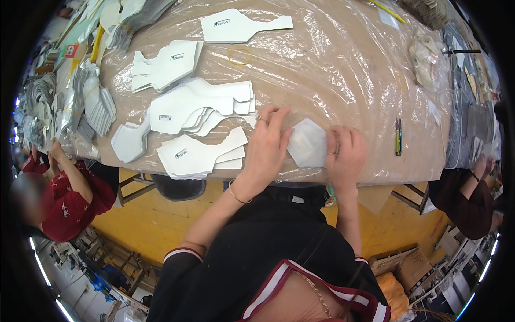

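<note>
A whitish, translucent six-sided piece (307, 144), perhaps a small stack of sheets, lies near the table's front edge between my hands. My left hand (270, 140) touches its left side with the thumb, the other fingers bent above it. Along its right side, the curled fingers of my right hand (346, 153) close on the edge. To the left lie several white cut pieces with narrow tails and dark stamps: a fanned stack (196, 104), a lower stack (185, 155), a plain stack (129, 142), an upper stack (174, 64) and a far one (236, 27).
Clear plastic film covers the brown table (332, 70). Small snips (398, 137) lie at the right, a yellow rubber band (239, 55) farther back. Bundled grey pieces (96, 102) line the left edge. A person in red (72, 198) works at left, another (469, 201) at right.
</note>
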Available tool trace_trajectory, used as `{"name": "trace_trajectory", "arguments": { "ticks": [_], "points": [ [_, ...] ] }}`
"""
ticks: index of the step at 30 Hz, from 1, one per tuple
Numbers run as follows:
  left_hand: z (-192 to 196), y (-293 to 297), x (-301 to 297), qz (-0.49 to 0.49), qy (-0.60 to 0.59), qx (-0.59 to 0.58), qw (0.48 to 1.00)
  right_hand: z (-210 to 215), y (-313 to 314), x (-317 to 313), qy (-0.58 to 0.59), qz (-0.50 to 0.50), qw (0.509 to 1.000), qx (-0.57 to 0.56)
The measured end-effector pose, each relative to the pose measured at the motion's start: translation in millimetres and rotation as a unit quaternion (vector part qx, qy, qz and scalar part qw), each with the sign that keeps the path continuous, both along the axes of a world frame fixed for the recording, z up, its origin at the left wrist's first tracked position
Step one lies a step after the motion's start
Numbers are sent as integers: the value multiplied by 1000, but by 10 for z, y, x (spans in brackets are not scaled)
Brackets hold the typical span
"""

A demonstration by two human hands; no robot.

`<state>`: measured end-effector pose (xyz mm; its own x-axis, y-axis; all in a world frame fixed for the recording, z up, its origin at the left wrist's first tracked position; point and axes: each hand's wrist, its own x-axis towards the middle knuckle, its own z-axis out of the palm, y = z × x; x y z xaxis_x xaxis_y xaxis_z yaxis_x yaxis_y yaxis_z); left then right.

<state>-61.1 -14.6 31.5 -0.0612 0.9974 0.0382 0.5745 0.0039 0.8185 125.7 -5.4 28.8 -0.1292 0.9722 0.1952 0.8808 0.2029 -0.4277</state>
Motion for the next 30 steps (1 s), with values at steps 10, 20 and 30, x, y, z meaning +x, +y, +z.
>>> {"name": "trace_trajectory", "arguments": {
  "ticks": [10, 20, 30],
  "points": [
    [-181, -583, -39, -244, 258, -4, 935, -108, -1, 52, -94, 296, 947, -85],
    [-44, -518, -210, -261, 240, -45, 934, -66, 18, -10, -127, 267, 945, -142],
    [353, -414, -645, 30, -52, 94, 994, -35, -161, -429, -127, 250, 947, -157]
  ]
}}
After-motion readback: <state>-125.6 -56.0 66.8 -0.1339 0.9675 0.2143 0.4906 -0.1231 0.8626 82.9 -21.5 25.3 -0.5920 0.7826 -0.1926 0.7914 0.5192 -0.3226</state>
